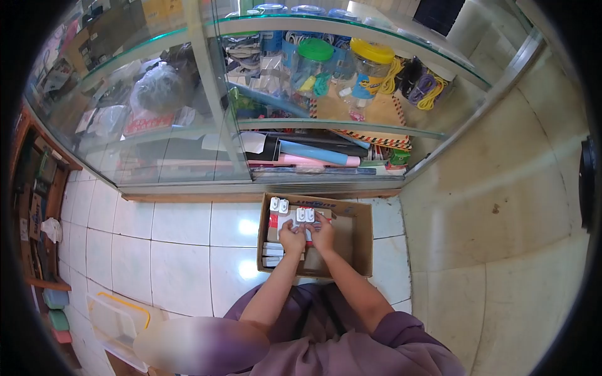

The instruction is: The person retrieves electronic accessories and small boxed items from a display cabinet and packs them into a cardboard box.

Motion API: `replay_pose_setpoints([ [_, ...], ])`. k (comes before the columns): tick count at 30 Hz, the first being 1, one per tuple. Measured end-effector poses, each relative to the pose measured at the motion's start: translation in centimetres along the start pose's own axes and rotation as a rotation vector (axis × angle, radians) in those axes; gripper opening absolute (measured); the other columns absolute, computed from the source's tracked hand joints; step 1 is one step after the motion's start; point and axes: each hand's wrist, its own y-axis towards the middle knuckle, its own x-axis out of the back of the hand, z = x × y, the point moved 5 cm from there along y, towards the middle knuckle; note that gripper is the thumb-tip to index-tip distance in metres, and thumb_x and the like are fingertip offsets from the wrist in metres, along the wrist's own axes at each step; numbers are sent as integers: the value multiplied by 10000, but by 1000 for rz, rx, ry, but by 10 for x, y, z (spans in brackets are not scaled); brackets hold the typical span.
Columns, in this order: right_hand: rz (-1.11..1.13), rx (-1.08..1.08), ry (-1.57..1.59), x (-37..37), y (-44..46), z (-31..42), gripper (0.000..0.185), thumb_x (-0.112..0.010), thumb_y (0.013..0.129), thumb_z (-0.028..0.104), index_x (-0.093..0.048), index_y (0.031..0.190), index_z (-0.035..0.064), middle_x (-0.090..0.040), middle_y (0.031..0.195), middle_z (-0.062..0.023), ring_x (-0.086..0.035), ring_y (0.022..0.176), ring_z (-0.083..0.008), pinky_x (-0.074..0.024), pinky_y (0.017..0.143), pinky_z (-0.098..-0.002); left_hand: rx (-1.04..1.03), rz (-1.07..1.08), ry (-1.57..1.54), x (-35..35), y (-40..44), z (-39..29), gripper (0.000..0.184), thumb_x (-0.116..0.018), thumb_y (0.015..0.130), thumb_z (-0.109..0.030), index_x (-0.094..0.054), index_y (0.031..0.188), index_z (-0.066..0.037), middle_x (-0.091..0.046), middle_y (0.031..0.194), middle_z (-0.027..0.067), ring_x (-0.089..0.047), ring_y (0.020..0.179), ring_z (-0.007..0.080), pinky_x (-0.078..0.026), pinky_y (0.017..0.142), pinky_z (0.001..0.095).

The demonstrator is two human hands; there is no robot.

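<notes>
A cardboard box (351,241) sits on the floor in front of me, and both my hands are inside its outline. My left hand (292,239) and my right hand (321,235) come together with bent fingers at the lower edge of a pair of small white plastic pieces (305,215). Their exact kind is too small to make out. A similar white pair (279,205) lies in the box's upper left corner. Under my hands is a red and white package (274,220). White packs (272,254) are stacked at the lower left inside the box.
A glass display case (263,185) stands just beyond the box, holding jars with a green lid (315,49) and a yellow lid (373,50), cables (431,94) and paper rolls (320,152). A clear plastic container (119,319) is at lower left, near a wooden shelf (53,156).
</notes>
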Motion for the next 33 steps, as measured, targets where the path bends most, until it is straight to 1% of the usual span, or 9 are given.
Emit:
replay_pose_setpoints([
  [2, 5, -42, 10, -6, -2, -9, 479, -742, 718, 41, -587, 1169, 7, -675, 981, -141, -678, 811, -208, -530, 721, -313, 232, 25, -377, -12, -4, 24, 427, -684, 810, -70, -491, 1156, 88, -616, 1026, 164, -613, 824, 169, -498, 684, 263],
  [3, 4, -83, 21, -6, -4, -8, 453, -740, 731, 46, -596, 1158, 1, -683, 978, -147, -682, 834, -200, -534, 731, -308, 237, 23, -377, -11, -4, 22, 427, -684, 810, -70, -491, 1156, 88, -616, 1026, 164, -613, 824, 169, -498, 684, 263],
  [5, -5, -93, 53, -6, -4, -1, 427, -736, 740, 53, -606, 1143, -5, -685, 962, -156, -684, 842, -204, -535, 734, -305, 398, 1, -694, -13, -4, 23, 383, -652, 826, -23, -489, 1156, 83, -625, 985, 140, -598, 751, 135, -479, 630, 228],
  [13, 6, -93, -24, -16, 6, 10, 388, -729, 757, 93, -627, 1116, -14, -684, 943, -188, -685, 849, -223, -533, 720, -309, 469, -75, -792, -11, 14, 28, 344, -606, 847, 19, -480, 1160, 84, -624, 938, 112, -569, 683, 115, -463, 583, 222],
  [15, -45, -69, 2, -19, 8, 7, 359, -723, 744, 105, -653, 1087, 26, -686, 869, -175, -681, 783, -269, -509, 708, -341, 477, -84, -813, -12, 16, 30, 349, -605, 847, 21, -477, 1166, 83, -624, 938, 110, -568, 682, 115, -464, 585, 224],
  [19, -65, -44, 20, -23, 11, 5, 352, -723, 746, 106, -654, 1079, 18, -683, 868, -186, -681, 777, -274, -509, 707, -342, 469, -100, -768, -12, 19, 32, 371, -638, 830, -6, -504, 1167, 72, -621, 975, 104, -611, 786, 142, -498, 633, 214],
  [25, -28, -70, -17, -23, 12, 10, 376, -724, 763, 113, -632, 1099, -27, -682, 907, -206, -686, 829, -240, -521, 708, -312, 482, -96, -793, -13, 28, 36, 398, -639, 819, 11, -487, 1181, 73, -622, 969, 108, -606, 772, 141, -499, 632, 213],
  [31, -26, 45, -78, -26, 13, 1, 386, -705, 780, 119, -619, 1139, 5, -676, 951, -201, -679, 851, -250, -525, 727, -322, 441, -65, -752, -11, 29, 40, 395, -632, 815, -18, -488, 1171, 76, -615, 947, 100, -597, 760, 140, -487, 621, 230],
  [33, 40, -41, -46, -26, 8, 0, 432, -697, 787, 114, -584, 1193, 20, -666, 1006, -191, -672, 879, -245, -528, 746, -330, 394, -49, -719, -8, 25, 36, 396, -630, 816, -36, -488, 1169, 75, -613, 932, 96, -594, 751, 141, -483, 617, 236],
])
